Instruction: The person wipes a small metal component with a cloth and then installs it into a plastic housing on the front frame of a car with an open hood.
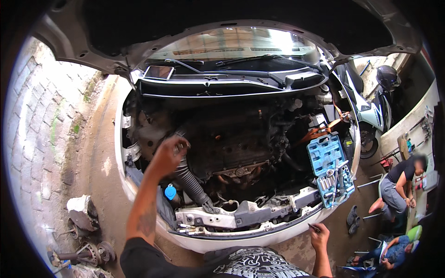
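Left hand [169, 155] grip pinched on small metal part above ribbed black hose [189, 181]; right hand [320, 236] grip clamped on thin dark tool [314, 227].

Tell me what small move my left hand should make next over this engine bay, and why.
Probably lower the left hand toward the black ribbed hose just beneath it: the hand is raised above the engine with fingers curled around something small, and the hose is the nearest part.

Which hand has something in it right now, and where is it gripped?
Left hand pinches a small metal part at the fingertips; what it is cannot be told. Right hand holds a thin dark tool by one end.
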{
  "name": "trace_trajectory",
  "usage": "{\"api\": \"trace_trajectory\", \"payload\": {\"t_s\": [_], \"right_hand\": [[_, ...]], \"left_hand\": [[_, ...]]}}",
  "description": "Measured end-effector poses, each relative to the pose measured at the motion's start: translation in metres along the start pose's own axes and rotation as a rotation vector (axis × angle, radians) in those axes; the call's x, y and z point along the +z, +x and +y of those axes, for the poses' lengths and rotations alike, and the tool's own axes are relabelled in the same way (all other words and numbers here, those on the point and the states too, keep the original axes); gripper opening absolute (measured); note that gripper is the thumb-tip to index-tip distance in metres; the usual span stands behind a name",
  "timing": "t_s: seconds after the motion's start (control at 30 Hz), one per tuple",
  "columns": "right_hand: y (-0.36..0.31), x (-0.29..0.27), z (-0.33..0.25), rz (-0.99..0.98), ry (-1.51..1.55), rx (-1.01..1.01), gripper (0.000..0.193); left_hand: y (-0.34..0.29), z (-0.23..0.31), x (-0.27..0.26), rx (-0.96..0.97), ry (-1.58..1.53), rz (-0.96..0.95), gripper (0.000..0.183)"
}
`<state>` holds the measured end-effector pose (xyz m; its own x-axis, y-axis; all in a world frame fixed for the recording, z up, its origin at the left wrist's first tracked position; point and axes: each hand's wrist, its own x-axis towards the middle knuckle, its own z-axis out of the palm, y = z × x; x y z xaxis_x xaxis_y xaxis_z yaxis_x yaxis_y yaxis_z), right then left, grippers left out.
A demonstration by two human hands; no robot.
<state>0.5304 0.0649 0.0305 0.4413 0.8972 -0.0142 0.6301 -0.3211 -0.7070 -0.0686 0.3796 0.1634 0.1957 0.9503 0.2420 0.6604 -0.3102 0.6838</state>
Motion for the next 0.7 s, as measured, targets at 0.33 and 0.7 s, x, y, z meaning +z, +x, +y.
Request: {"api": "trace_trajectory", "payload": {"t_s": [0.33, 0.7], "right_hand": [[-0.214, -0.051, 0.075, 0.28, -0.321, 0.871, 0.025], [-0.323, -0.03, 0.032, 0.255, -0.358, 1.124, 0.031]], "left_hand": [[0.283, -0.247, 0.007, 0.297, 0.406, 0.342, 0.027], [0.378, -0.274, 0.016, 0.0, 0.312, -0.046, 0.013]]}}
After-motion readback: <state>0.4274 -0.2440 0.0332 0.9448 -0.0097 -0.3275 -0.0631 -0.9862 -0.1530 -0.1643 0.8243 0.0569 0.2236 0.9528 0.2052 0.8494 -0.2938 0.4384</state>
